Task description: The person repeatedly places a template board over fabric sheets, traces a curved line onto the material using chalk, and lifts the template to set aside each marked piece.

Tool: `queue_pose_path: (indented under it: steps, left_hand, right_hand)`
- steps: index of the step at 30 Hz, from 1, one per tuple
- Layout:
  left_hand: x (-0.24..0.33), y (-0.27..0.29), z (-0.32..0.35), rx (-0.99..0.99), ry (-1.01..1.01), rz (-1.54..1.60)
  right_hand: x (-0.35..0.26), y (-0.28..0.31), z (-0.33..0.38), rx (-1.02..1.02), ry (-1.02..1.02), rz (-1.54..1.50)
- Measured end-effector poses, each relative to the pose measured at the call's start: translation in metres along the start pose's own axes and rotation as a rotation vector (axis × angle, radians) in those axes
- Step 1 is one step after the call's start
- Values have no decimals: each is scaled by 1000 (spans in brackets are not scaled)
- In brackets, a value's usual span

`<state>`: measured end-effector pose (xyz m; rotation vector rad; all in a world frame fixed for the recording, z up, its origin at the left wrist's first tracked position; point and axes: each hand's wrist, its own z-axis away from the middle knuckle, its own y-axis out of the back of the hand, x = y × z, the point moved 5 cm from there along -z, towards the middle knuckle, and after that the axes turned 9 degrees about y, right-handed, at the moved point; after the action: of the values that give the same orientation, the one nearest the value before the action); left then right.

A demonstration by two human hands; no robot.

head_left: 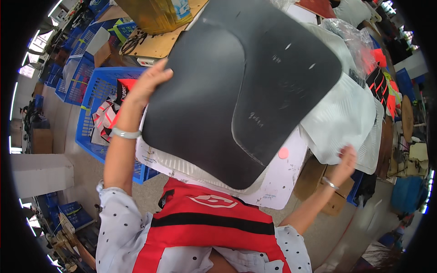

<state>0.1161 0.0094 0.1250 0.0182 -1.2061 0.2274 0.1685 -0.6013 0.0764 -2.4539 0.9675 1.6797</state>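
A large black board (200, 95) with rounded corners, a curved raised edge and faint pale markings is tilted in front of me. My left hand (152, 82) grips its left edge, with the thumb showing at the rim. Under the board lie pale ribbed sheets and a white panel (273, 186) with a pink round spot (283, 153). To the right, my right hand (347, 161) is at the edge of a stack of whitish, ribbed sheets (339, 118). Motion blurs its fingers, and whether they touch the sheet I cannot tell.
A blue plastic crate (93, 113) with red, white and black pieces stands at the left. Behind the board is a wooden surface (157, 45) with an amber container (154, 16). Clear plastic wrap (348, 38) lies back right; a cardboard box (334, 204) sits below the sheets.
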Motion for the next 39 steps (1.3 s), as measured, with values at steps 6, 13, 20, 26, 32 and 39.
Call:
queue_pose_path:
  steps: [6, 13, 20, 26, 32, 39]
  left_hand:
    - [-140, 29, -30, 98, 213, 62]
    - [-164, 45, -37, 401, 1, -119]
    - [-128, 30, -29, 565, -98, -539]
    - [-121, 30, -31, 557, -132, -961]
    - [-124, 30, -47, 470, -37, -1098]
    - [-113, 26, -38, 477, -119, -1039]
  right_hand:
    - [-23, -135, 87, -599, -208, 53]
    - [-27, -176, 90, -717, -20, 457]
    - [-23, -190, 76, -697, -45, 329]
    - [1, -196, 77, -647, 104, 469]
    - [13, -197, 68, -725, 89, 284]
    - [6, -197, 62, -757, 112, 475]
